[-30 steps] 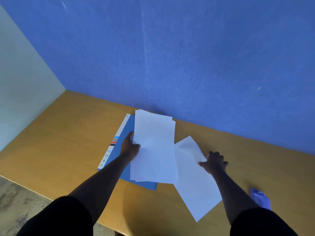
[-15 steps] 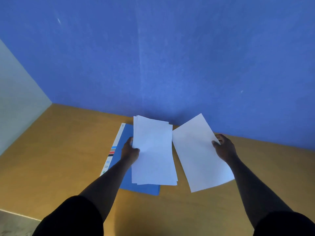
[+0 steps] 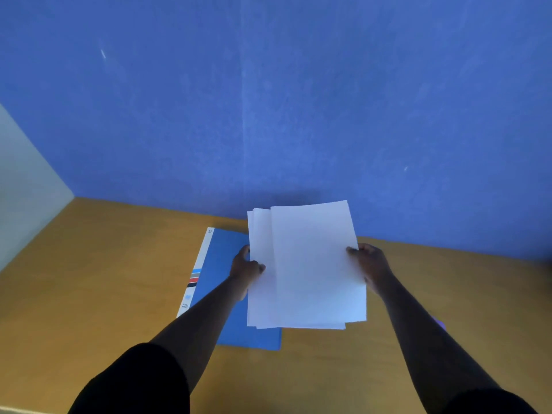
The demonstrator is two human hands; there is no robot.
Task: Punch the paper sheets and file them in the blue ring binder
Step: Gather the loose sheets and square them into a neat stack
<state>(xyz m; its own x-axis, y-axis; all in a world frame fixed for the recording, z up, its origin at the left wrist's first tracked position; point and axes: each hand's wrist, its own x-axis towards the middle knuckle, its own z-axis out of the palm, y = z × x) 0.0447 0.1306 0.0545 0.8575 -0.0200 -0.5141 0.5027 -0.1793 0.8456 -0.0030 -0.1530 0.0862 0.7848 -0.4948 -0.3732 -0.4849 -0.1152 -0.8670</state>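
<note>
A stack of white paper sheets (image 3: 307,267) is held up above the table, its edges slightly fanned. My left hand (image 3: 245,267) grips the stack's left edge. My right hand (image 3: 368,261) grips the right edge, pinching the top sheet. The blue ring binder (image 3: 222,264) lies shut and flat on the wooden table (image 3: 95,279), under and to the left of the sheets, its white labelled spine on the left. The sheets hide the binder's right part.
A blue wall (image 3: 268,100) rises right behind the table. A pale panel (image 3: 24,189) closes off the left side. A small purple object (image 3: 440,324) peeks out beside my right forearm. The table's near edge runs along the lower left.
My right hand lifted the single sheet off the table and brought it left onto the stack in my left hand. Both hands now hold one stack, raised above the binder.
</note>
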